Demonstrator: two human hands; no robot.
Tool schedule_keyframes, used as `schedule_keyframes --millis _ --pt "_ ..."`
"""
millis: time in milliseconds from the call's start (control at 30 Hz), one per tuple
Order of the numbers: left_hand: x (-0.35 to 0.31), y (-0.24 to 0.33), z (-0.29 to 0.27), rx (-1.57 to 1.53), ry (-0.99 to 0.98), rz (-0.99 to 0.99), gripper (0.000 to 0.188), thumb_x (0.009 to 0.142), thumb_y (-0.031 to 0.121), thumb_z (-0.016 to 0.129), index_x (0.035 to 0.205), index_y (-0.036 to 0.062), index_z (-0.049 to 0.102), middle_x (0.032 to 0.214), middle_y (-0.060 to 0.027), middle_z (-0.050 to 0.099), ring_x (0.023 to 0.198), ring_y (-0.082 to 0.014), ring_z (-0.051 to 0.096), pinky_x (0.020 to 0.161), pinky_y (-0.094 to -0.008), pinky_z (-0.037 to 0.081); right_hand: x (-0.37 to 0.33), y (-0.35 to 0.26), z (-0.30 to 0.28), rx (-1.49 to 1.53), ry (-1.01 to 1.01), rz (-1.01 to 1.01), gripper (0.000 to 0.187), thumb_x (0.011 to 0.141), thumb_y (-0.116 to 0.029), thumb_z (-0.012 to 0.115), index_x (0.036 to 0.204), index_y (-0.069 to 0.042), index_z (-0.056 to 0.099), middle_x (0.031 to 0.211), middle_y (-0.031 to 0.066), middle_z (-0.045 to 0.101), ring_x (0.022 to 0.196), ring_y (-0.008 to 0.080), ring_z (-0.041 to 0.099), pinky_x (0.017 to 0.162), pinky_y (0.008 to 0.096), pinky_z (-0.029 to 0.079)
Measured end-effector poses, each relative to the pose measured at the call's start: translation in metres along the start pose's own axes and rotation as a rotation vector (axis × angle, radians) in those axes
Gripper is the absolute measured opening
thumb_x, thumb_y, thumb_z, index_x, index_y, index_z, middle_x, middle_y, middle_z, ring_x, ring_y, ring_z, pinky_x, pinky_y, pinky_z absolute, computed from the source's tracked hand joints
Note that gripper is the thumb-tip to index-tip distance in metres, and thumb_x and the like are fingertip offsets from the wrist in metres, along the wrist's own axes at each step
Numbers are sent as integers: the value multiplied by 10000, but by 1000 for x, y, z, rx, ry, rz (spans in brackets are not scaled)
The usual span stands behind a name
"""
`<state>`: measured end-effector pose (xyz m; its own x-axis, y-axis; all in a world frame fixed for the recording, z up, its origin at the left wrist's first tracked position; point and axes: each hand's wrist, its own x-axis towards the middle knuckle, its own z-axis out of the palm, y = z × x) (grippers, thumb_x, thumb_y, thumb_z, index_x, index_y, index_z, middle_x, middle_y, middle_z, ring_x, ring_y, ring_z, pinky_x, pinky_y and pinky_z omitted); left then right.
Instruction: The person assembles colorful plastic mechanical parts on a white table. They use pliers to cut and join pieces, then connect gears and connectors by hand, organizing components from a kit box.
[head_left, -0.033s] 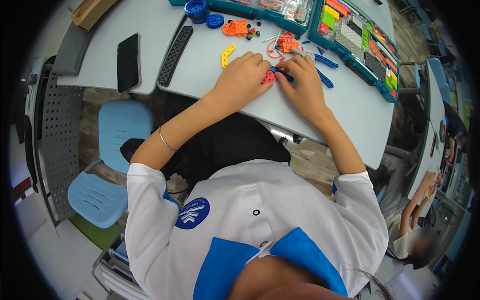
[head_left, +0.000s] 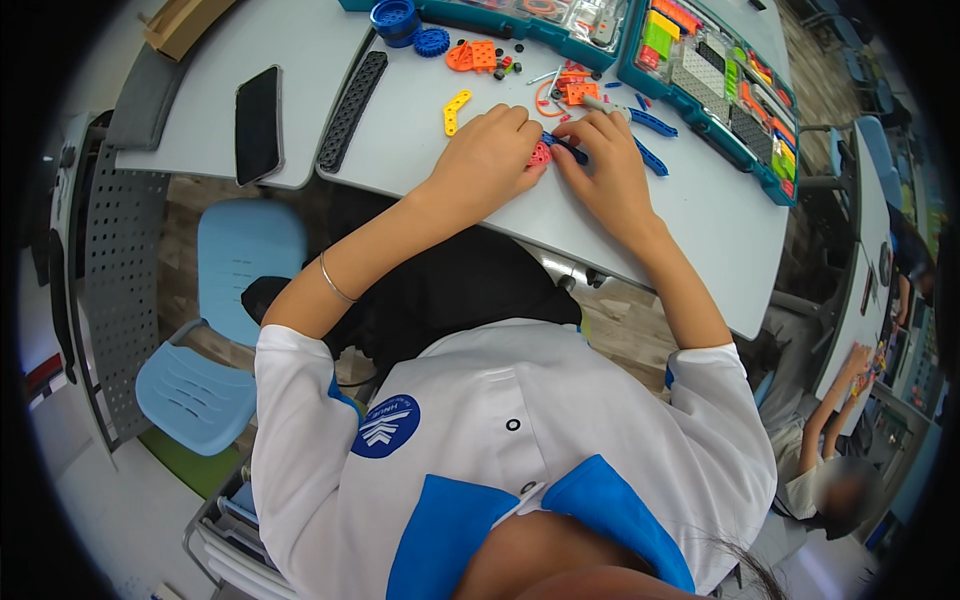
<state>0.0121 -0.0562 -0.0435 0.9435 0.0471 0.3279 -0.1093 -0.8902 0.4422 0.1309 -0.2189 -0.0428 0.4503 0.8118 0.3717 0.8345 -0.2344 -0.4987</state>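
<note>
Pale grey tabletop (head_left: 690,235) fills the upper middle of the view, with a teal plastic case (head_left: 704,141) full of coloured building parts at its 1 o'clock side. Near the table's front edge, the person's left hand (head_left: 487,150) and right hand (head_left: 608,165) face each other, well within reach of one another. Between them sits a small pinkish-red perforated plastic piece (head_left: 540,154), at 3 o'clock from the left hand and 9 o'clock from the right; the left is nearer, its curled fingers and thumb closed on it. Just beside that piece, a short dark blue plastic strip (head_left: 568,150) has its long axis running from about 10 to 4 o'clock, its lower end between the right thumb and fingers. Whether those fingertips press on the strip cannot be told. At 11 o'clock from the left hand lies a bent yellow perforated plastic piece (head_left: 456,112), and farther off, toward 10 o'clock, a long black perforated plastic strip (head_left: 352,112). Both lie apart from the hands.
</note>
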Motion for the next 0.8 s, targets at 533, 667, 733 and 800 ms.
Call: schedule_keyframes --millis 533,667,733,800 --pt "-12 -95 -52 407 266 -229 217 810 198 783 947 46 713 895 -61 666 938 -249 610 830 -375 510 11 0 9 33 44 -11 143 837 -109 745 943 -25 699 864 78 617 907 257 569 809 382 473" --pt "-11 -102 -47 447 315 -206 303 819 270 802 1015 44 751 913 -65 684 950 -249 604 839 -382 510 22 -8 12 74 75 -17 134 854 -116 737 957 -35 707 895 73 614 931 257 561 816 375 465" --pt "-9 -104 -47 418 306 -226 330 824 301 800 1035 51 761 929 -63 693 950 -250 606 838 -383 511 35 -13 16 87 62 -104 133 858 -126 741 968 -57 712 936 66 616 958 254 552 836 375 457" --pt "-8 -106 -48 387 297 -245 341 828 320 795 1043 57 766 932 -60 699 952 -250 608 837 -384 512 53 -17 26 44 49 -200 142 850 -143 758 981 -105 719 1013 45 619 1007 252 538 872 384 444"
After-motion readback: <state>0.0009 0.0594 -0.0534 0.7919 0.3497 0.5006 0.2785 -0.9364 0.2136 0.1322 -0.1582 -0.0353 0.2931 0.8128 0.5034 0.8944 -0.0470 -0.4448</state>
